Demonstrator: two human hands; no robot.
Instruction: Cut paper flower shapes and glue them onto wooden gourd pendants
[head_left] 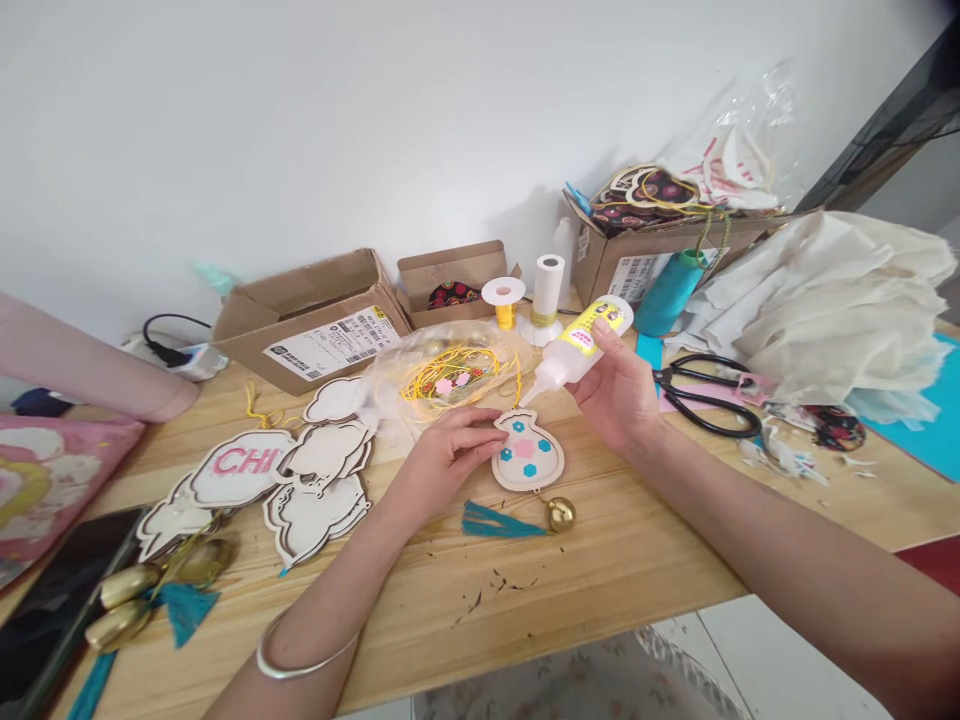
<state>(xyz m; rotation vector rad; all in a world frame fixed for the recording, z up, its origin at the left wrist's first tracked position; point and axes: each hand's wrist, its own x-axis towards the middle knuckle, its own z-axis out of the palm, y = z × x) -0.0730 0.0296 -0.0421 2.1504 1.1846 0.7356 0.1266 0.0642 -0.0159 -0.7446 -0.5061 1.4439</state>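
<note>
A white gourd-shaped ornament (541,464) with blue flowers and a pink one lies on the wooden table. The fingers of my left hand (448,455) are pressed on its upper left edge. My right hand (619,390) is wrapped round a white glue bottle (559,362) with a yellow label, tilted with its nozzle down at the ornament's top. Whether the nozzle touches it I cannot tell. Below the ornament hang a gold bell (561,515) and a blue tassel (502,521), both resting on the table.
Several white wooden cutouts (319,510), gold bells (124,605) and a phone (67,590) lie left. Behind stand cardboard boxes (315,345), spools (550,285) and a bag of yellow cord (450,375). Black scissors (705,395), teal thread (670,292) and white fabric (825,300) are right.
</note>
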